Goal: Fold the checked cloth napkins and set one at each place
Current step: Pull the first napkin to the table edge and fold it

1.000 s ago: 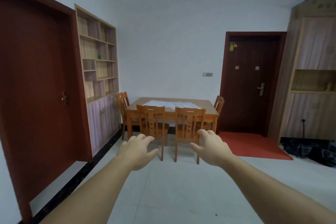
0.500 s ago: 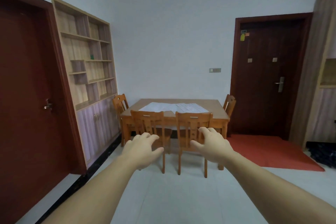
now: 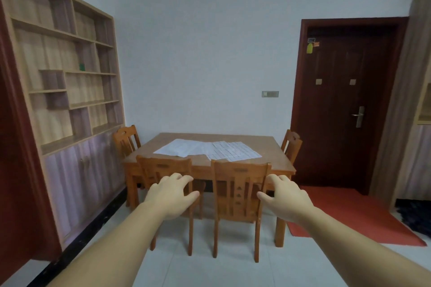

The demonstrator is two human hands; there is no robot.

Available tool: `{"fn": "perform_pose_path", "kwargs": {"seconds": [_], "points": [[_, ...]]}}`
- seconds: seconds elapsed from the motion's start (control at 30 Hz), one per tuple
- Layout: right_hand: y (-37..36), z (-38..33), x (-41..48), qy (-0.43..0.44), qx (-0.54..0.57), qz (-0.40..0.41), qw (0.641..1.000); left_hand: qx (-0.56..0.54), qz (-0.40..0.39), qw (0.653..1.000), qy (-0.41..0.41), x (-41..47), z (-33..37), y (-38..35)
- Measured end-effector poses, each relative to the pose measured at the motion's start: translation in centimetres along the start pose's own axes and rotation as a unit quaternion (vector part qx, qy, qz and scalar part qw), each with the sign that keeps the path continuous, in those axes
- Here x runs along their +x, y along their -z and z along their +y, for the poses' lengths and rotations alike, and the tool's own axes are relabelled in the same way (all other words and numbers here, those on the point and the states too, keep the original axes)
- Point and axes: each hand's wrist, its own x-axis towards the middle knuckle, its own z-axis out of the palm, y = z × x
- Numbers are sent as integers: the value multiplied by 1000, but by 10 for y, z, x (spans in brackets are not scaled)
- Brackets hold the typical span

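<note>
Head view: two napkins lie spread flat on the table (image 3: 271, 147), well ahead of the hands. The left napkin (image 3: 180, 147) and the checked right napkin (image 3: 235, 150) meet near the middle, so the pair's long axis runs left to right across the tabletop. The left hand (image 3: 171, 196) and right hand (image 3: 286, 198) hover palm down, fingers loosely curled, holding nothing, before two chairs (image 3: 240, 187).
</note>
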Motion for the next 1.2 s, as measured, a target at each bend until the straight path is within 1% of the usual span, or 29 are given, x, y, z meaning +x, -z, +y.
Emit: {"fn": "perform_pose_path", "kwargs": {"seconds": [0.17,0.37,0.63,0.83,1.03,1.2], "points": [[-10,11,108,-6,-9,9,1000,0,-10,1000,-15,115,2,-11],[-26,40,223,-3,3,17,1000,3,-9,999,-48,235,33,-32],[-67,134,397,3,33,1,999,23,-29,999,-37,402,95,-92],[-71,203,533,9,39,-23,999,0,-38,999,-23,531,153,-127],[-75,239,644,40,31,-31,998,-6,-43,999,-15,640,189,-156],[-108,265,737,48,16,-51,997,-32,-53,998,-6,735,197,-207]]}}
